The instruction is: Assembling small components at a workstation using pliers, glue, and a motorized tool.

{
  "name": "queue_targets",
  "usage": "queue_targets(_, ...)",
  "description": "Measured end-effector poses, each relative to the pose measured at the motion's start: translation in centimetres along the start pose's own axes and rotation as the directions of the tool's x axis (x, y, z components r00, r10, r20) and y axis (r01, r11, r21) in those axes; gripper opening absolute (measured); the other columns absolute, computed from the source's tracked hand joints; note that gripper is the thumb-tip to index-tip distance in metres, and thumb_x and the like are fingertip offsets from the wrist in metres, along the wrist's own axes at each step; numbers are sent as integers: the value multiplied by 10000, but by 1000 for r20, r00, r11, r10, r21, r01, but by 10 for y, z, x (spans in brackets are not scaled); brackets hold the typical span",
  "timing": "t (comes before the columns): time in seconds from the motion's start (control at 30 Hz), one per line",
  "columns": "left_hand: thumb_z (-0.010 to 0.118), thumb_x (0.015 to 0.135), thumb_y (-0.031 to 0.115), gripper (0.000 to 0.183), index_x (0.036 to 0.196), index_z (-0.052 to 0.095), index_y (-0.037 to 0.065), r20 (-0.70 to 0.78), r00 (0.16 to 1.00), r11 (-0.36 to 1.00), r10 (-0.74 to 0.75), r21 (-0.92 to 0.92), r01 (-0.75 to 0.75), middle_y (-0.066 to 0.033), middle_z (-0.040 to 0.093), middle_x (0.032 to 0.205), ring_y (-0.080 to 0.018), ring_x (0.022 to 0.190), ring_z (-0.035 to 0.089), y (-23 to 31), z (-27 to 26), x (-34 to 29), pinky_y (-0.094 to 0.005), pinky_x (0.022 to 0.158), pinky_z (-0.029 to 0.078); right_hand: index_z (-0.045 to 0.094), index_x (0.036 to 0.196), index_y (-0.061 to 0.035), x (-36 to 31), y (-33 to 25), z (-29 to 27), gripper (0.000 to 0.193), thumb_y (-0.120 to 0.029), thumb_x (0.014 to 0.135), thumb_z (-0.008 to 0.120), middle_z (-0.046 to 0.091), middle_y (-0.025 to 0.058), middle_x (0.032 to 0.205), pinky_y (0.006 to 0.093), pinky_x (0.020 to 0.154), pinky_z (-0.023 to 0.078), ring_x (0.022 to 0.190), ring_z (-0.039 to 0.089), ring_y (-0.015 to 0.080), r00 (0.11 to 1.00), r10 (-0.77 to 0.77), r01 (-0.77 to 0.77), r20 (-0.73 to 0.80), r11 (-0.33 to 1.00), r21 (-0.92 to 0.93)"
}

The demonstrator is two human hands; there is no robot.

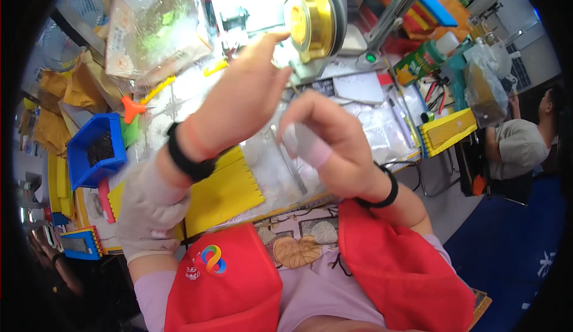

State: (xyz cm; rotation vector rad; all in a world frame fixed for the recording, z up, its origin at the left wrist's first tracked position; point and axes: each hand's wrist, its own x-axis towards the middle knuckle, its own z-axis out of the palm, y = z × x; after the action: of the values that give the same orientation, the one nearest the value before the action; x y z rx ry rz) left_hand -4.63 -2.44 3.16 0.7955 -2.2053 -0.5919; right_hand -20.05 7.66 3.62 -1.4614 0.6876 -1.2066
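My left hand reaches over the bench, its index finger stretched toward a yellow wheel on a pale machine and its thumb apart. I see nothing held in it, and whether the fingertip touches the wheel is unclear. Just below and to the right, my right hand has its fingers curled in, with a white wrap on the thumb. A thin stick-like tip shows near its fingers; what they hold, if anything, I cannot make out. A yellow board with a toothed edge lies under my left forearm.
At left stand a blue bin of small dark pieces and an orange-handled tool. A plastic-covered box sits behind. To the right are a green bottle, red-handled pliers and a yellow tray. Another person sits far right.
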Motion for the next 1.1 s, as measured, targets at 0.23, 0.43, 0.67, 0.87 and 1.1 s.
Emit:
queue_targets(0.23,633,899,124,494,1310,421,-49,0,999,997,-46,-61,46,-105,586,755,-212,685,583,-29,23,-3,-327,662,471,575,972,-2,-32,1,4,88,-78,927,570,557,30,802,227,612,425,660,508,70,992,-119,106,-51,972,-211)
queue_targets(0.43,606,902,87,151,1031,555,28,-264,961,977,77,211,-20,-151,570,780,-303,689,572,-34,-18,-23,-386,636,459,564,961,-4,-31,8,3,65,-61,929,562,545,17,769,225,588,405,646,485,56,990,-123,107,-70,974,-201)
queue_targets(0.67,534,917,110,102,930,557,11,-334,936,980,-106,123,155,-187,626,810,-370,736,609,-71,-45,-5,-411,659,472,550,950,-3,-12,16,1,62,-63,933,556,517,8,709,231,562,382,608,448,56,993,-121,111,-16,947,-302)
queue_targets(0.87,571,899,142,146,831,594,15,-263,944,977,200,122,-173,-89,586,680,-249,608,567,-110,-50,0,-333,595,441,514,1075,-5,33,38,8,151,-65,936,519,532,5,733,228,539,380,599,454,60,993,-18,0,-121,990,-145)
queue_targets(1.1,567,877,120,106,819,607,42,235,874,839,-424,-261,477,14,508,653,-69,591,457,-99,-66,15,-240,545,366,402,1288,-39,89,69,-13,403,-14,891,467,544,40,846,209,508,359,610,439,54,912,290,-130,-290,875,467)
